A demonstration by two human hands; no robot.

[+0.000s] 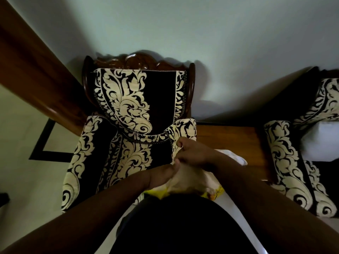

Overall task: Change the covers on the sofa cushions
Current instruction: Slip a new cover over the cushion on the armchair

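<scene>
Fingers of the right hand (194, 153) curl and pinch the edge of the black-and-cream patterned cover (126, 154), at its right-hand side where the fabric opens. The left hand (161, 176) sits just below, its grip clamped on a bunch of pale cream cloth (190, 177) — which looks like the inner cushion, though that cannot be told for sure. The two hands nearly touch, thumb of the left beside the knuckles of the right. A yellow edge (157, 193) shows under the pale cloth, against the person's dark clothing at the bottom of the view.

The patterned cover lies spread over the seat of a wooden chair (191, 83) with a carved top rail; a matching cover (135, 99) hangs down the chair back. To the right stands a brown wooden counter (229, 142), with a white cloth (236, 158) at its near-left corner beside the right wrist. Further right — well apart — is a second seat (286, 162) in the same pattern. A pale wall (183, 24) rises behind.
</scene>
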